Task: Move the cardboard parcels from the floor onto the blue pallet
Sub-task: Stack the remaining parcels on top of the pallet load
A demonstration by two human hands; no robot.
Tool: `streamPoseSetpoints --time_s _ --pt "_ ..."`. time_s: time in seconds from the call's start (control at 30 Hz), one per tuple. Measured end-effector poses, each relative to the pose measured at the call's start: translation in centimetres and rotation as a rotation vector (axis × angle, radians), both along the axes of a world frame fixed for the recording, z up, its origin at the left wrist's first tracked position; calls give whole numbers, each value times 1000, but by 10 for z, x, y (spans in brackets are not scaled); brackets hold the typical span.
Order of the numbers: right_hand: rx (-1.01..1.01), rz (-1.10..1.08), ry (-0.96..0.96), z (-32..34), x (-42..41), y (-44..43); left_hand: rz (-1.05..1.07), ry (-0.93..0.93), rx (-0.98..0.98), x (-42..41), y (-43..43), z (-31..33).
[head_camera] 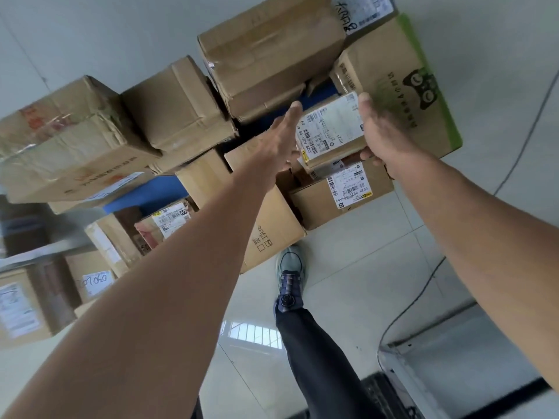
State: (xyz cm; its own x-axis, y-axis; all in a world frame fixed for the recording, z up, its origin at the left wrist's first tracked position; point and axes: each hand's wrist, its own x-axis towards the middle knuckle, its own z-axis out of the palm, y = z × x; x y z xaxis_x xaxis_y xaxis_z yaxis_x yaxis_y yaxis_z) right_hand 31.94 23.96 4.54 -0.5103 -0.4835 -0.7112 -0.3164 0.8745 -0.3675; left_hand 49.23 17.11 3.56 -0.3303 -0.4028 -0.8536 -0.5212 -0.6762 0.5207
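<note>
A small cardboard parcel [331, 130] with a white shipping label hangs above the stack on the blue pallet [151, 193]. My right hand [381, 134] grips its right side, thumb underneath. My left hand [279, 137] lies flat along its left side, fingers straight; whether it presses the parcel I cannot tell. Directly below sits another labelled parcel [344, 195]. Several larger cardboard parcels [269, 55] are piled on the pallet, one with a green edge and a cat face print [402, 86].
More cardboard boxes [27, 303] stand on the floor at the left. My foot in a sneaker [290, 276] is on the pale tiled floor beside the pallet. A black cable [423, 288] runs across the floor at the right, near a white frame [402, 367].
</note>
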Motion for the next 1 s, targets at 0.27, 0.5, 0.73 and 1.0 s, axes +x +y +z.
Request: streamPoseSetpoints --time_s 0.27,0.5,0.73,1.0 --pt "41 -47 -42 -6 -15 5 10 -38 15 -14 11 -6" --pt "30 4 20 -12 -17 11 -15 -56 9 -22 14 0" --pt "36 -2 34 -8 -15 19 -57 -77 -2 -22 15 -5" --pt "-6 -7 282 17 -2 13 -25 -81 -20 -6 12 4"
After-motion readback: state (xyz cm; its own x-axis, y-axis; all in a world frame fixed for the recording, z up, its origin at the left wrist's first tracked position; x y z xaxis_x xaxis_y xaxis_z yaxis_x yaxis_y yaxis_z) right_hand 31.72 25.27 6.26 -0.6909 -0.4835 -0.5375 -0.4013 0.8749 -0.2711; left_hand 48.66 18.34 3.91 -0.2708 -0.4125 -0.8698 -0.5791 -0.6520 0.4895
